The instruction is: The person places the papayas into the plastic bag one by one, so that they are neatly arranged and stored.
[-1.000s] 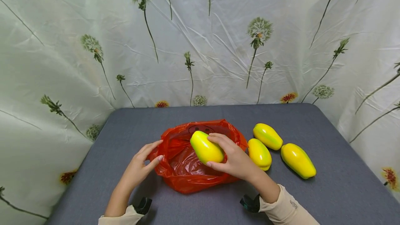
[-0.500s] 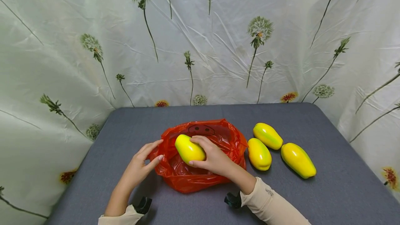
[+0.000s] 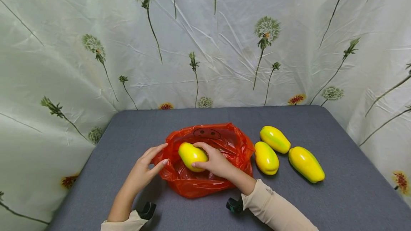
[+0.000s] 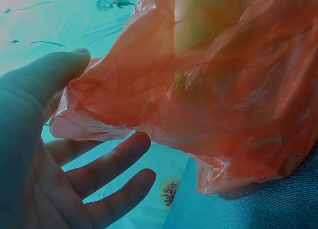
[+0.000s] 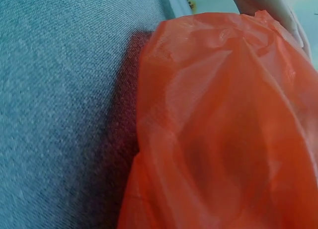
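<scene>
A red plastic bag (image 3: 192, 189) lies on its base with its mouth spread open towards me. At its left rim, my left hand (image 3: 141, 170) pinches the plastic between thumb and forefinger; in the left wrist view the other fingers of that hand (image 4: 94, 174) are spread below the edge. My right hand (image 3: 216, 160) reaches inside the mouth and grips a yellow papaya (image 3: 190, 155), thumb on the near side and fingers over the top. In the right wrist view the bag wall (image 5: 223, 119) hides the right hand and the fruit.
Three more yellow-green papayas lie right of the bag: one close beside it (image 3: 267, 158), one farther back (image 3: 275, 139), one farthest right (image 3: 306, 164). The grey table (image 3: 147, 122) meets a flower-printed curtain (image 3: 224, 45) at the back.
My right hand has carried the papaya leftward and a little lower into the bag, slowing in the last half second. The left hand has stayed at the rim.
</scene>
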